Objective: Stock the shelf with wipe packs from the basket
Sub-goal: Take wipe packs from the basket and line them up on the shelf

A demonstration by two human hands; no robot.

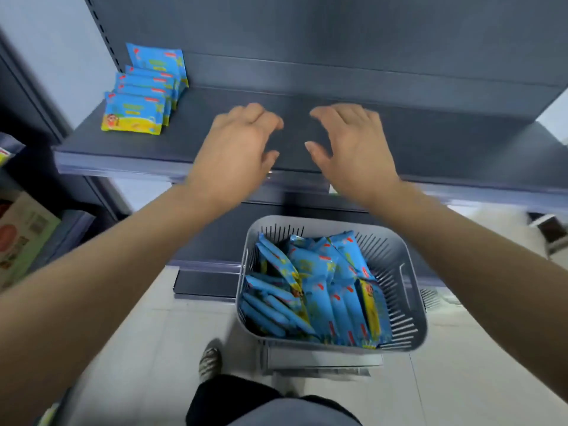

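Both hands, left hand and right hand, hover empty with loosely curled fingers at centre frame, probably between packs; wipe packs wait in the basket below.

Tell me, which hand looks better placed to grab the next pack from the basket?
Probably the right hand: the basket sits more under that side. The left hand is equally empty, but lies nearer the stacked packs on the shelf.

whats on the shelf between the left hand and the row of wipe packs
Nothing: in the head view only bare grey shelf separates the left hand from the row of wipe packs.
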